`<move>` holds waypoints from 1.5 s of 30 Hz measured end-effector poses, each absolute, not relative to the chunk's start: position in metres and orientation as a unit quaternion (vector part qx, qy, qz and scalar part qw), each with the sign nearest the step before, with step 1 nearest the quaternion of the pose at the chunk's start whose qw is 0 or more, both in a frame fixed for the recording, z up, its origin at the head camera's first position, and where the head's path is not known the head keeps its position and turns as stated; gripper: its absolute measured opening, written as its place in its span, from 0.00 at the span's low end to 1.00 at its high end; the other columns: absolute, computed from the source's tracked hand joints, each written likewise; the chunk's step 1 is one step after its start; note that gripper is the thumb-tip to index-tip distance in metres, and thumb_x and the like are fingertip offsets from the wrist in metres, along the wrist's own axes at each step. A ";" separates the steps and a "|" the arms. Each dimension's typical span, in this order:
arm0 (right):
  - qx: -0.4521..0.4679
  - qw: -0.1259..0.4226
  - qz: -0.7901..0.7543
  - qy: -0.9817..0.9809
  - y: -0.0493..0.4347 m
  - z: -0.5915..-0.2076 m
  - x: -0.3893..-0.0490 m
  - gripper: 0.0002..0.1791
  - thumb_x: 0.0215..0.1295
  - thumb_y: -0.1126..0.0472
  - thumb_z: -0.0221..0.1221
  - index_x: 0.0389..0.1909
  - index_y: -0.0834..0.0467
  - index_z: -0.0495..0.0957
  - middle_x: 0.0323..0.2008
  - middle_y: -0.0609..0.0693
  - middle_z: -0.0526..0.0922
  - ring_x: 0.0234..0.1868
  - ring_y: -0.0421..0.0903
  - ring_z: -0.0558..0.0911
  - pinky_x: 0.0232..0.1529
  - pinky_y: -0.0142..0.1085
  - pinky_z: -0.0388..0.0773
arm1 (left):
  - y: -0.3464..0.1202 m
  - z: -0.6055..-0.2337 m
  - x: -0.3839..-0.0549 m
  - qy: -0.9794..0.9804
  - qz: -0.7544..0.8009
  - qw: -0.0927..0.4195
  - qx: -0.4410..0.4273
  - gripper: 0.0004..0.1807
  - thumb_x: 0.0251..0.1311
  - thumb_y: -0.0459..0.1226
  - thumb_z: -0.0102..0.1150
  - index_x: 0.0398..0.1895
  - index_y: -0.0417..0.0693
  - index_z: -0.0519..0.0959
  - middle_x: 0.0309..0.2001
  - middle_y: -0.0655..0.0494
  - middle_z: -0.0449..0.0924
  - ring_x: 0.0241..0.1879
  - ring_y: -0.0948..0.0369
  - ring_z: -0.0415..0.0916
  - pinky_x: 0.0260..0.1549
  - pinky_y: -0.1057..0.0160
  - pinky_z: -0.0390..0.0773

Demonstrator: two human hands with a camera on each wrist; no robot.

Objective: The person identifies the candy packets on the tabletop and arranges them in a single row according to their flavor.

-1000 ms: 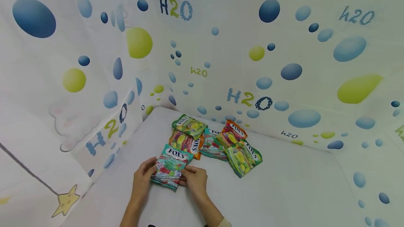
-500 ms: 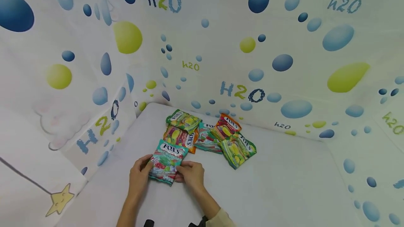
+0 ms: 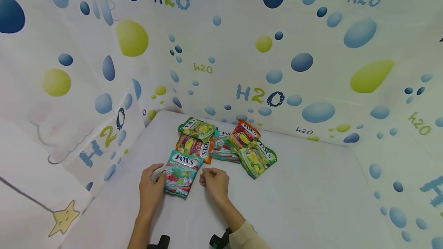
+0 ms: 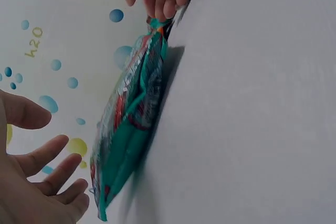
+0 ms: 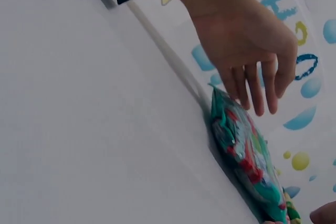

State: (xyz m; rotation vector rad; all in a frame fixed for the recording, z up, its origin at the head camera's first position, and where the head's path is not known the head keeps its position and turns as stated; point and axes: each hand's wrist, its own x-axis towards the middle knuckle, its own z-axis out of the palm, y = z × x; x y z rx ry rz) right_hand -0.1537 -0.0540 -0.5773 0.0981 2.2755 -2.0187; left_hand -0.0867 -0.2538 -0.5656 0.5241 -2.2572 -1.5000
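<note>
A teal candy bag (image 3: 182,172) printed FOX'S lies face up on the white table, its label end turned away from me. My left hand (image 3: 150,187) is at the bag's left edge; in the left wrist view its fingers (image 4: 60,174) are spread, with a gap between them and the bag. Just off the bag's right edge is my right hand (image 3: 216,183), fingers loosely bent and holding nothing. The right wrist view shows the left hand (image 5: 247,45) with fingers pointing down beside one end of the bag, while only a bit of the right hand shows at the lower right corner.
Behind lie more candy bags: a green one (image 3: 197,128) over an orange one (image 3: 190,146), a teal one (image 3: 224,147), then an orange one (image 3: 245,133) and a green one (image 3: 256,158) to the right. A printed wall sheet (image 3: 221,41) borders the table (image 3: 311,195).
Both hands have let go of the teal bag, which now lies on the table. The right hand has drawn off to the right. The head view has shifted slightly.
</note>
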 end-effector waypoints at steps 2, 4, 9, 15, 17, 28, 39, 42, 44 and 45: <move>0.035 0.013 -0.641 0.767 -0.049 -0.577 -0.159 0.13 0.74 0.56 0.64 0.43 0.63 0.90 0.28 0.48 0.90 0.29 0.43 0.88 0.33 0.33 0.86 | -0.251 -0.564 -0.090 -0.811 -0.520 0.204 0.174 0.20 0.72 0.35 0.59 0.65 0.44 0.77 0.72 0.41 0.66 0.78 0.42 0.55 0.74 0.35 0.55; 0.038 -0.027 -0.611 0.790 -0.044 -0.577 -0.166 0.12 0.73 0.55 0.64 0.42 0.60 0.90 0.28 0.45 0.89 0.29 0.40 0.87 0.34 0.32 0.84 | -0.248 -0.560 -0.093 -0.813 -0.519 0.214 0.157 0.20 0.71 0.33 0.59 0.65 0.44 0.78 0.73 0.41 0.66 0.78 0.42 0.56 0.74 0.34 0.55; 0.048 -0.101 -0.556 0.824 -0.028 -0.573 -0.178 0.11 0.71 0.54 0.65 0.42 0.56 0.91 0.32 0.44 0.90 0.36 0.42 0.87 0.43 0.42 0.84 | -0.238 -0.546 -0.105 -0.809 -0.538 0.212 0.106 0.20 0.70 0.32 0.59 0.65 0.45 0.78 0.71 0.45 0.69 0.77 0.44 0.59 0.73 0.36 0.58; 0.052 -0.124 -0.538 0.832 -0.006 -0.570 -0.185 0.13 0.72 0.53 0.65 0.46 0.57 0.89 0.41 0.50 0.91 0.47 0.50 0.88 0.51 0.51 0.83 | -0.220 -0.525 -0.122 -0.790 -0.591 0.159 0.042 0.20 0.76 0.36 0.55 0.67 0.44 0.76 0.69 0.46 0.72 0.75 0.47 0.63 0.75 0.46 0.60; 0.048 -0.128 -0.535 0.834 0.000 -0.569 -0.184 0.13 0.72 0.53 0.64 0.48 0.57 0.89 0.43 0.51 0.91 0.48 0.52 0.88 0.52 0.52 0.83 | -0.213 -0.522 -0.128 -0.790 -0.595 0.145 0.025 0.20 0.76 0.36 0.55 0.68 0.42 0.75 0.68 0.45 0.72 0.73 0.47 0.66 0.74 0.47 0.62; -0.026 -0.137 -0.508 0.850 0.015 -0.571 -0.191 0.20 0.73 0.58 0.63 0.59 0.66 0.82 0.58 0.58 0.85 0.65 0.56 0.80 0.67 0.53 0.74 | -0.178 -0.525 -0.152 -0.808 -0.585 0.070 0.018 0.26 0.76 0.43 0.56 0.72 0.45 0.72 0.70 0.42 0.72 0.70 0.44 0.70 0.69 0.44 0.70; -0.051 -0.119 -0.474 0.871 0.018 -0.577 -0.195 0.25 0.72 0.57 0.63 0.63 0.69 0.78 0.66 0.65 0.78 0.69 0.62 0.76 0.70 0.55 0.70 | -0.162 -0.527 -0.179 -0.851 -0.522 0.043 0.039 0.30 0.76 0.45 0.55 0.75 0.39 0.69 0.72 0.35 0.70 0.70 0.38 0.70 0.65 0.36 0.72; -0.054 -0.129 -0.470 0.872 0.019 -0.578 -0.198 0.24 0.71 0.59 0.64 0.62 0.69 0.78 0.64 0.64 0.80 0.67 0.62 0.77 0.68 0.55 0.72 | -0.159 -0.530 -0.187 -0.857 -0.513 0.030 0.042 0.31 0.76 0.45 0.54 0.75 0.38 0.68 0.71 0.34 0.70 0.70 0.38 0.69 0.65 0.36 0.71; -0.053 -0.133 -0.468 0.872 0.020 -0.578 -0.201 0.25 0.70 0.58 0.64 0.62 0.70 0.78 0.63 0.65 0.80 0.66 0.62 0.78 0.67 0.55 0.73 | -0.157 -0.533 -0.192 -0.858 -0.512 0.022 0.042 0.32 0.75 0.45 0.54 0.76 0.37 0.67 0.71 0.32 0.71 0.69 0.37 0.70 0.65 0.36 0.71; -0.052 -0.132 -0.469 0.872 0.020 -0.578 -0.202 0.25 0.70 0.58 0.64 0.62 0.70 0.78 0.62 0.65 0.81 0.65 0.61 0.78 0.67 0.54 0.73 | -0.156 -0.535 -0.194 -0.857 -0.513 0.019 0.042 0.32 0.75 0.45 0.54 0.75 0.36 0.67 0.70 0.32 0.71 0.68 0.37 0.70 0.65 0.36 0.71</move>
